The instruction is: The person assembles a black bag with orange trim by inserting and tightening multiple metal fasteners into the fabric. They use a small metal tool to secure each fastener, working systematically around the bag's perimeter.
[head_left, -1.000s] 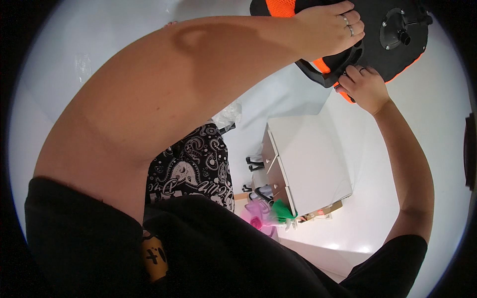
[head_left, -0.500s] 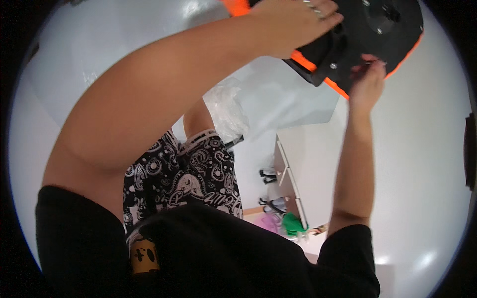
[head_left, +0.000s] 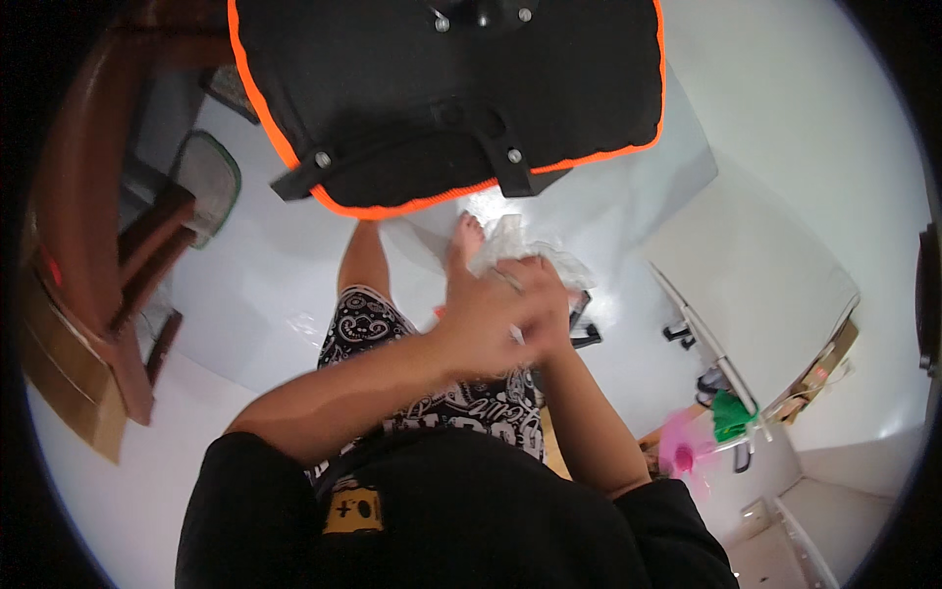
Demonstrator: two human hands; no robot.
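My left hand (head_left: 481, 319) and my right hand (head_left: 551, 306) meet in front of my shorts, the left laid across the right. Motion smears both. The right fingers look curled in. A small pale spot shows between the hands, too blurred to name. Beyond them, apart from both hands, is a black padded panel (head_left: 392, 79) with orange edging, like part of a chair. A black arched bracket (head_left: 422, 167) is fixed along its near edge with two silver bolts. More bolts sit near its cut-off top.
Crumpled clear plastic (head_left: 564, 260) lies on the floor behind my hands, near a black part (head_left: 586, 336). Brown wooden furniture (head_left: 93, 196) and cardboard (head_left: 74, 378) stand left. To the right are a white cabinet (head_left: 756, 265), a green item (head_left: 731, 417) and pink plastic (head_left: 679, 447).
Both hands have come off the black panel and drawn back together toward my body. The panel now shows farther left in view, and my view has shifted.
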